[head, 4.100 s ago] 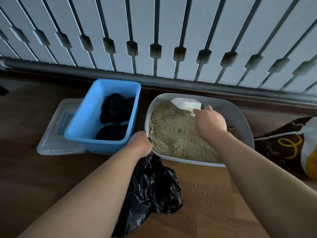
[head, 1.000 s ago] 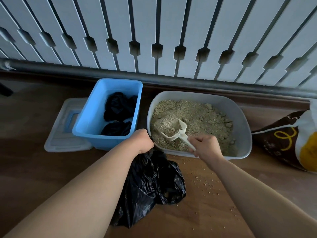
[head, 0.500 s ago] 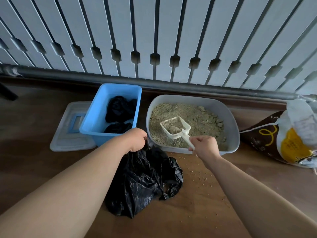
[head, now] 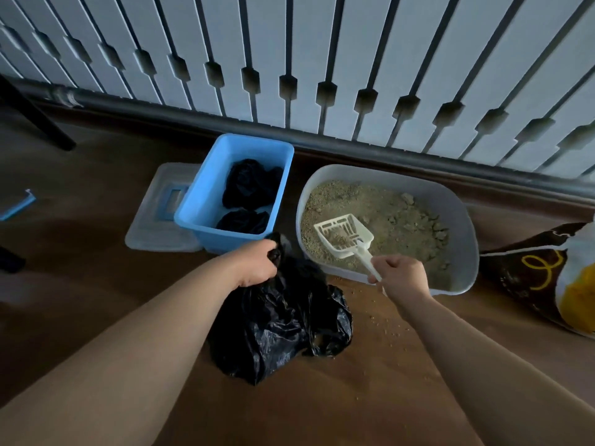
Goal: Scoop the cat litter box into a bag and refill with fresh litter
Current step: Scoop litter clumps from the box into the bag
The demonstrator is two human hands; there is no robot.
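A grey litter box (head: 463, 220) holds tan litter (head: 396, 220) with clumps toward its right side. My right hand (head: 402, 276) grips the handle of a white slotted scoop (head: 343, 235), lifted over the box's near left part with a little litter in it. My left hand (head: 257, 265) grips the gathered top of a black plastic bag (head: 280, 326) that slumps on the wooden floor just left of the box's front edge.
A blue bin (head: 199, 204) with black bags inside stands left of the litter box, on a clear lid (head: 151, 226). A brown and yellow litter sack (head: 547, 278) lies at the right. Spilled grains (head: 386, 326) dot the floor. A white slatted radiator cover (head: 289, 59) runs behind.
The scoop has lifted out of the litter at the box's near left, and most loose litter has sifted out of it. My left hand still holds the bag's top.
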